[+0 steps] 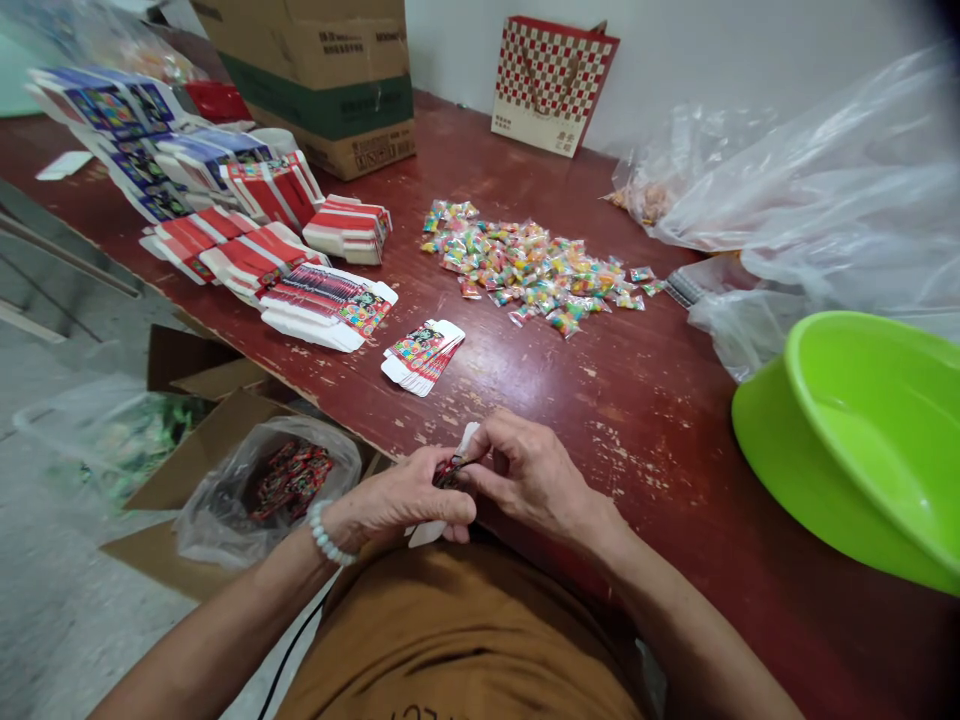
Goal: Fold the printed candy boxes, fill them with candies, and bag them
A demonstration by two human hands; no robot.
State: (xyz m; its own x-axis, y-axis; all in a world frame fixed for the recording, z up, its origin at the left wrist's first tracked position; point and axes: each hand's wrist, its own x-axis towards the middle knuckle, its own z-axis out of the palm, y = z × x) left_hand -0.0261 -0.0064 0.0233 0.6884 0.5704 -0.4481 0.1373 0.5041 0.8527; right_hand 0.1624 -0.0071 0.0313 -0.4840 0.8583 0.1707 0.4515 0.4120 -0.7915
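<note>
With thumb and fingers of the right hand (536, 475), pinches one end of a small printed carton (448, 471), over the near edge of a worn dark-red table (555, 390). Grasps the same carton with the curled fingers of the left hand (405, 495), holding it between both hands, just above brown cloth (457, 640). Leaves in sight a white flap beside the right fingertips and another white piece below the left hand; cannot tell, past the covering fingers, whether folded up or flat. Wears a pale beaded bracelet (328, 540) on the left wrist.

Has just beyond the hands a fanned stack of flat cartons (424, 355), lying on the tabletop. Faces, farther off, a loose heap of wrapped candies (532, 265) in many colours. Has to the left rows of red and white cartons (259, 255), with blue cartons (210, 155) behind, near a tall cardboard box (319, 80). Has against the wall a checked paper bag (551, 85); to the right, clear plastic bags (832, 200) and a bright green basin (862, 450). Has low on the left, below tabletop height, an open cardboard box (169, 570) with a clear bag of red and black pieces (292, 480) inside.
</note>
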